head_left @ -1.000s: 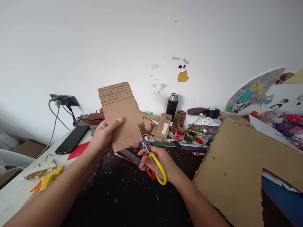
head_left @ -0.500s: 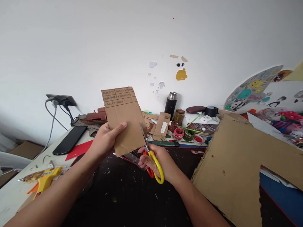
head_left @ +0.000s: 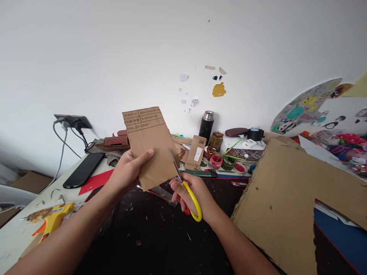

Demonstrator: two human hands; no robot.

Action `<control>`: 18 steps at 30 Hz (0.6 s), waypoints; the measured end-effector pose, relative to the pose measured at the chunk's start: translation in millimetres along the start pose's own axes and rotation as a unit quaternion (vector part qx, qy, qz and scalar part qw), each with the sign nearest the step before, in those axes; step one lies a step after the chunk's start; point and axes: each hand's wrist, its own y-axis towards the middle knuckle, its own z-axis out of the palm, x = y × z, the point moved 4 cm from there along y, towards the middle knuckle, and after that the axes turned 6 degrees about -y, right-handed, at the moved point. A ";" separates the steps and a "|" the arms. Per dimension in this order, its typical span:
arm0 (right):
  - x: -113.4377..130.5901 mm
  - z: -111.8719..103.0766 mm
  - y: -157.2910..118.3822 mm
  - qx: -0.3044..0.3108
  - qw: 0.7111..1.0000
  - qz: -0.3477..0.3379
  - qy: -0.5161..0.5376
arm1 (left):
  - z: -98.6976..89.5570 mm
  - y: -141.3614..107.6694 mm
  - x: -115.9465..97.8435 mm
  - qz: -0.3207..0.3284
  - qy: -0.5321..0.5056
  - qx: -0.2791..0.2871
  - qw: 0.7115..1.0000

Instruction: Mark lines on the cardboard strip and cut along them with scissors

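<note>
A brown cardboard piece [head_left: 156, 164] with printed lines and numbers along its top is pinched in my left hand [head_left: 134, 166], the thumb flat on its face and the other fingers hidden behind. My right hand [head_left: 190, 191] is closed around a pair of scissors [head_left: 193, 202] with yellow and red handles. The blades point up and lie at the right edge of the cardboard, one blade showing in front of it. How far they cut into it I cannot tell.
A large cardboard sheet [head_left: 281, 191] covers the right side. Paint jars [head_left: 216, 161], a black flask [head_left: 207, 126] and a small cardboard box [head_left: 195, 152] stand at the back. On the left lie a yellow glue gun [head_left: 59, 217], a black case [head_left: 83, 170] and red paper [head_left: 96, 181].
The scissor handles have swung slightly right and closer together, with less of the red one showing. The cardboard has shifted very little in my left hand.
</note>
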 end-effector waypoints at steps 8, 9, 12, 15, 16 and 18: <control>-1.1 1.4 -0.3 -0.025 0.999 -0.031 -0.033 | 1.6 0.9 4.5 -0.012 -0.010 0.012 1.000; -0.7 2.0 -0.7 -0.026 0.999 -0.029 -0.033 | 2.6 0.9 4.8 -0.015 -0.015 0.013 1.000; 0.4 3.1 -1.8 -0.037 0.998 -0.025 -0.054 | 2.9 0.9 3.6 -0.007 0.008 0.013 1.000; 1.1 3.5 -2.7 -0.045 0.997 -0.023 -0.065 | 1.6 0.9 2.9 -0.013 0.019 0.025 0.999; 1.1 3.6 -3.1 -0.046 0.997 -0.020 -0.063 | 1.3 0.9 3.3 -0.019 0.014 0.030 0.999; 1.6 3.4 -3.7 -0.044 0.997 -0.017 -0.062 | 0.4 1.0 4.0 -0.020 0.011 0.031 0.999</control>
